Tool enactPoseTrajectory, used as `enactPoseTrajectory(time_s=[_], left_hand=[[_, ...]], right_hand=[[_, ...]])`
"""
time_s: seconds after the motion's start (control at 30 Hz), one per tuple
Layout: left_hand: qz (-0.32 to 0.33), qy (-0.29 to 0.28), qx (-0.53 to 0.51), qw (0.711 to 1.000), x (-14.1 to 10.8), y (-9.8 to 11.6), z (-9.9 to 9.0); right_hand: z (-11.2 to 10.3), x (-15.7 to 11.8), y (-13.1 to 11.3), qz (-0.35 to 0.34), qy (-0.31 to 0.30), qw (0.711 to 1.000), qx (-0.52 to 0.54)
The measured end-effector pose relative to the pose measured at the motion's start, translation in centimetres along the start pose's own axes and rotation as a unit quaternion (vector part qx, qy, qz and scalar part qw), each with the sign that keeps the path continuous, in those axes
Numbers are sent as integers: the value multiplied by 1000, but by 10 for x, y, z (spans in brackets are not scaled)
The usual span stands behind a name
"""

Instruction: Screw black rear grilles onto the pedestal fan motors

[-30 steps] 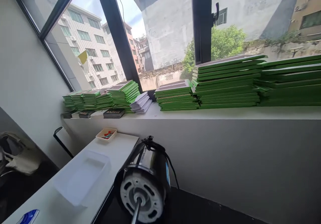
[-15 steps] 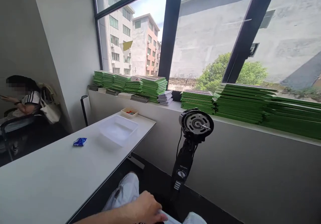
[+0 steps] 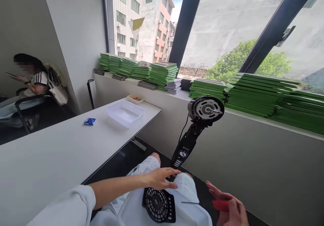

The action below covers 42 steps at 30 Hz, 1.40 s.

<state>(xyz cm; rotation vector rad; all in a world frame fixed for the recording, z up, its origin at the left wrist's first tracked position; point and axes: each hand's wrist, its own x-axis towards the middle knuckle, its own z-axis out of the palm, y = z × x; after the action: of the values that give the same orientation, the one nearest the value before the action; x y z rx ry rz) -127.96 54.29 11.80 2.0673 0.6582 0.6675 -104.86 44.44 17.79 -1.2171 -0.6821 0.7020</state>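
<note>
- The white counter [image 3: 63, 155] runs along the left; a translucent bin [image 3: 118, 122] sits near its far right corner.
- The black upright unit [image 3: 188, 142] stands off the counter's right edge, its base hidden by the knees. Its exposed motor [image 3: 206, 109] looks heavy at the top, so steadying the stem would suit better than pulling on the bare shaft.
- The white tray [image 3: 188, 214] rests on the person's lap. It looks like light, stiff plastic, best held by both side rims, since the lap gives uneven support.
- The black slotted cover [image 3: 157, 204] lies in the tray, left of its middle and well inside the right edge. It should be light and rigid; its thin ribs could snap, so take it by the solid outer rim.
- Left hand [image 3: 162, 178]: fingers loosely spread over the tray, just beyond the cover; contact cannot be told.
- Right hand [image 3: 231, 207]: off the tray's right edge, fingers closed round a red-handled tool [image 3: 220, 204], likely a screwdriver, its thin shaft reaching over that edge. The handle is probably light, hard and the surest hold; blur hides the exact grip.
</note>
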Motion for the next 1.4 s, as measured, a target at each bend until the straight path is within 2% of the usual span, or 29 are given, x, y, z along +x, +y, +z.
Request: enactPoseTrajectory(time_s=[0.1,0.17,0.27,0.33,0.43,0.5,0.57,0.63,0.73,0.87,1.0,1.1,1.17,1.23,1.3,1.33,1.4], left_hand=[[25,-10,-117,993,3,5,17],[-31,-25,-239,970,1,6,30],[-140,-13,-385,912,-8,8,48],[-162,24,-414,895,-16,12,57],[-144,92,-367,914,-26,15,61],[-151,153,-339,916,-30,13,58],[-169,200,-364,894,-33,5,54],[-188,217,-413,864,-36,-4,49],[-218,223,-457,833,-36,-9,44],[-239,230,-485,809,-30,11,31],[-207,210,-495,817,-17,38,18],[-191,177,-508,821,-9,47,25],[-201,166,-551,793,-7,49,41],[-238,149,-613,739,-8,51,61],[-295,98,-663,681,-13,52,81],[-320,63,-675,662,-16,53,90],[-346,0,-671,656,-23,54,104]], right_hand=[[39,-9,16,39,-125,991,21],[56,-15,28,61,-189,980,13],[66,-27,44,82,-241,967,6],[67,-36,51,105,-246,963,11],[68,-41,50,119,-229,964,54],[68,-34,38,112,-215,964,109],[68,-22,19,99,-185,962,177],[68,-9,0,100,-152,951,250],[72,0,-18,120,-140,944,274],[86,-3,-17,139,-156,938,277],[102,-7,-15,148,-171,927,300],[114,-7,-20,156,-162,925,306],[122,-7,-25,156,-159,926,306],[129,-8,-28,155,-161,924,311],[135,-9,-30,156,-167,919,322],[137,-9,-31,157,-171,916,328],[141,-11,-33,158,-176,911,338]])
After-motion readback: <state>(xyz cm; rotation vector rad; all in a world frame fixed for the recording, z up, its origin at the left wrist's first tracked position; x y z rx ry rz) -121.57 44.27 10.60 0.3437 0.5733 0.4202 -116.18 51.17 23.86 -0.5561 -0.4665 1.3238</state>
